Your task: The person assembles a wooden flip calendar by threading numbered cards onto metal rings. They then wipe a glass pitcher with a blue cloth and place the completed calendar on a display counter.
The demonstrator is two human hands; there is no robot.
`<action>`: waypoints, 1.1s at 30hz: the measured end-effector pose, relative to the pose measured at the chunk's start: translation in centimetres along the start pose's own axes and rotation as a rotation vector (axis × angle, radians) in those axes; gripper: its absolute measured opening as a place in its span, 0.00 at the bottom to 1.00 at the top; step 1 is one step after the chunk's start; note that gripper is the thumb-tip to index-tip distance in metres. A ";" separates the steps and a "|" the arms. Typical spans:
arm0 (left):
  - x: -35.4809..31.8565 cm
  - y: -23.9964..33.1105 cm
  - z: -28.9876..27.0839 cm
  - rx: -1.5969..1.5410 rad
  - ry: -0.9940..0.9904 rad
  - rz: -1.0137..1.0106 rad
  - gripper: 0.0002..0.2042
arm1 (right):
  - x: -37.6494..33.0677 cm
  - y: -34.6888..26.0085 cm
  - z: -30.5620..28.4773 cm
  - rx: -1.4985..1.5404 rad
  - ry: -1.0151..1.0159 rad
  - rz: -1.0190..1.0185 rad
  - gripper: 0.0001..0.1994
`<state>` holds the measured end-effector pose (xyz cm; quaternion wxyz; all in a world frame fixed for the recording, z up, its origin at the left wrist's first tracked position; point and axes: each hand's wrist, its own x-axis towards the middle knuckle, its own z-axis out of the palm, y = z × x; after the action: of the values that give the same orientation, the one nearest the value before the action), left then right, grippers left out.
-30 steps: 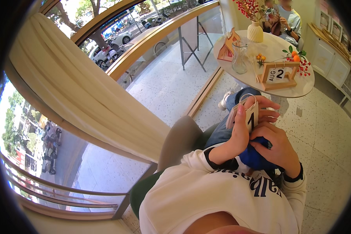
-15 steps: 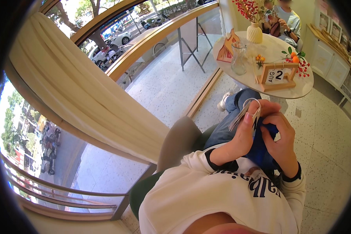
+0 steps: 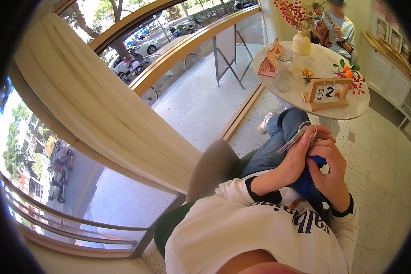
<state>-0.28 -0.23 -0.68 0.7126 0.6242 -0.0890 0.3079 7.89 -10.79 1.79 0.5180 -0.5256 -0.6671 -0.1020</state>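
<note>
A small stack of white cards on a ring (image 3: 291,142) is held up over my lap, its edges slightly fanned. My left hand (image 3: 297,159) is closed on it, thumb in front and fingers reaching behind. Against the lower right of the same cards, my right hand (image 3: 334,171) is closed too, its fingers curled and fingertips at the card edge. How firmly it grips is partly hidden. Something bright blue (image 3: 318,160) shows through the gap between right thumb and forefinger; I cannot make out what it is.
Beyond my crossed legs stands a round table (image 3: 287,98) with a wooden flip calendar (image 3: 328,107), a glass vase (image 3: 283,80), a cream vase (image 3: 302,43) of red berries and an orange fruit sprig (image 3: 348,74). Another person (image 3: 347,27) sits behind it. A curtain (image 3: 100,100) hangs left.
Both hands, with the cards, have shifted slightly right and down in the picture. The cards have turned, so the printed face seen before is now mostly hidden. The whole view has also shifted a little.
</note>
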 end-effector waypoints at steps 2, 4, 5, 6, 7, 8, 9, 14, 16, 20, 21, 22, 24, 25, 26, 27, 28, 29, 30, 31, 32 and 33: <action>0.1 0.2 0.3 0.002 0.004 0.003 0.30 | 0.0 0.2 -0.1 -0.021 0.079 0.015 0.13; -0.3 -0.1 1.1 0.055 0.065 0.024 0.28 | -0.2 0.5 -0.1 -0.008 0.131 0.033 0.13; -0.4 0.0 1.0 0.079 0.061 0.035 0.27 | -0.3 0.6 0.0 0.011 0.148 0.042 0.13; -0.4 -0.1 0.8 0.097 0.057 0.047 0.26 | -0.3 0.7 -0.1 0.025 0.162 0.053 0.13; -0.4 -0.2 0.7 0.116 0.052 0.059 0.26 | -0.2 0.7 -0.1 0.036 0.132 0.025 0.13; -0.5 -0.4 0.7 0.089 0.072 0.046 0.27 | 0.0 0.6 0.0 0.048 0.103 -0.002 0.13; -0.5 -0.6 0.7 0.062 0.089 0.035 0.27 | 0.2 0.5 0.0 0.058 0.076 -0.033 0.13; 0.2 0.1 0.8 -0.068 0.099 -0.014 0.34 | -0.1 0.2 -0.1 0.016 -0.072 0.002 0.13; 0.2 0.7 0.7 -0.116 0.120 -0.032 0.36 | 0.0 0.0 -0.1 0.018 -0.161 0.017 0.13; 0.0 0.8 -0.3 -0.196 0.221 -0.060 0.37 | 0.0 -0.3 -0.4 0.066 -0.333 0.087 0.12; 0.0 0.8 -0.3 -0.203 0.204 -0.046 0.37 | 0.0 -0.3 -0.5 0.076 -0.369 0.108 0.12; 0.1 0.9 -0.4 -0.209 0.187 -0.032 0.37 | 0.0 -0.4 -0.5 0.098 -0.312 0.116 0.12; 0.0 0.8 -0.4 -0.109 0.136 0.009 0.35 | 0.2 -0.6 -0.5 0.143 -0.197 0.129 0.12; 0.0 0.7 -0.2 -0.004 0.101 0.036 0.35 | 0.1 -0.5 -0.4 0.137 -0.110 0.116 0.11; -0.1 0.5 -0.1 0.101 0.067 0.062 0.34 | -0.1 -0.1 -0.3 0.131 -0.022 0.102 0.11; -0.2 0.0 -0.2 0.120 0.011 0.070 0.32 | -0.2 0.2 -0.3 0.125 0.066 0.087 0.11; -0.2 0.0 0.0 0.182 -0.009 0.113 0.28 | -0.3 0.4 -0.2 0.122 0.128 0.076 0.11; -0.2 0.0 0.1 0.245 -0.027 0.156 0.24 | -0.3 0.4 0.0 0.114 0.132 0.064 0.11; -0.2 -0.1 0.2 0.229 -0.004 0.154 0.25 | -0.2 0.5 0.1 0.108 0.137 0.054 0.12; -0.3 -0.4 0.2 0.214 0.020 0.152 0.25 | -0.1 0.5 0.2 0.102 0.142 0.043 0.12; -0.4 -0.4 0.2 0.199 0.045 0.151 0.25 | 0.0 0.3 0.3 0.090 0.080 0.036 0.12; -0.3 -0.1 0.1 0.136 0.065 0.109 0.27 | 0.0 0.1 0.4 0.075 0.020 0.033 0.12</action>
<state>-0.40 -0.39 -0.91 0.6532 0.6551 -0.0785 0.3714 7.72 -10.47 1.61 0.5458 -0.5156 -0.6564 -0.0736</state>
